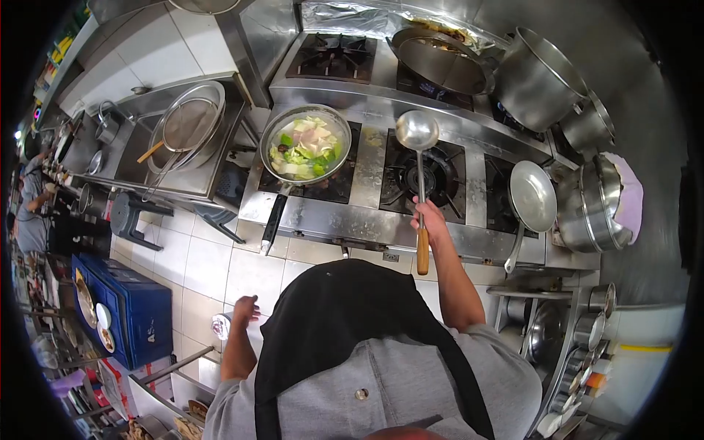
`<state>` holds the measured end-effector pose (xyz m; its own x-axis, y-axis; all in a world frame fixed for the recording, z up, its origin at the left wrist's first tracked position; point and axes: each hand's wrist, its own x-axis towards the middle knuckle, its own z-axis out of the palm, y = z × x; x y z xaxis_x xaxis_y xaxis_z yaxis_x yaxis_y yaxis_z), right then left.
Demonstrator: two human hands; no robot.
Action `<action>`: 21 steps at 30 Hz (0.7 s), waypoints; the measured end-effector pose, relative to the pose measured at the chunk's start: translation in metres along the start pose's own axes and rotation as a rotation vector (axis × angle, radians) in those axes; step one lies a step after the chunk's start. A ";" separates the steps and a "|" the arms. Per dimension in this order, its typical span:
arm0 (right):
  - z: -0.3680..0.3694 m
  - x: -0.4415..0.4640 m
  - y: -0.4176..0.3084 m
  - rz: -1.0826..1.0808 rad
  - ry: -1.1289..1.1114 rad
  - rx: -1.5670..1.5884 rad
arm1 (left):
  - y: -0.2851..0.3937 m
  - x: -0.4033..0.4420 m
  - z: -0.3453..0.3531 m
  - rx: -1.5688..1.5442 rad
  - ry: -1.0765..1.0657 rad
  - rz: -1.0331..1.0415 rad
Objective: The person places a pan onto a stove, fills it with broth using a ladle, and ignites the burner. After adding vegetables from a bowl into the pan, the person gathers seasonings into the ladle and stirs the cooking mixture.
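My right hand [429, 218] is closed round the handle of a long metal ladle [418, 132], near its wooden grip, and the bowl of the ladle is above the middle front burner [430, 178]. To the left, a frying pan [268, 143] with leafy greens and pale pieces [308, 145] in liquid sits on the stove, its black handle pointing toward me. My left hand [247, 309] hangs low at my left side, fingers apart and holding nothing, above the tiled floor.
An empty pan [533, 194] rests on the right burner. Large pots [539, 81] and a wok [440, 62] stand behind. At the left are a sink counter with a strainer [189, 125], stools [136, 216] and a blue bin [147, 308]. People [33, 202] stand at far left.
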<state>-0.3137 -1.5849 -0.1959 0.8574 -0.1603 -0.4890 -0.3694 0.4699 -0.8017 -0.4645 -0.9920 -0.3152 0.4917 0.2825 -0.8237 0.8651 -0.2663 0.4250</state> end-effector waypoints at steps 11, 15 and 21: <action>-0.015 0.003 0.051 -0.131 0.234 -0.619 | 0.228 -0.060 -0.099 -0.184 0.374 0.906; -0.017 -0.005 0.081 -0.207 0.360 -0.765 | 0.351 -0.133 -0.155 -0.099 0.546 1.343; 0.033 -0.040 0.086 -0.207 0.476 -0.804 | 0.493 -0.271 -0.227 0.108 1.140 1.971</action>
<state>-0.3679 -1.5097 -0.2344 0.7630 -0.5930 -0.2574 -0.5144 -0.3159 -0.7972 -0.1483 -0.9911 0.2027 0.3146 -0.0802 0.9458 -0.5840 -0.8018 0.1263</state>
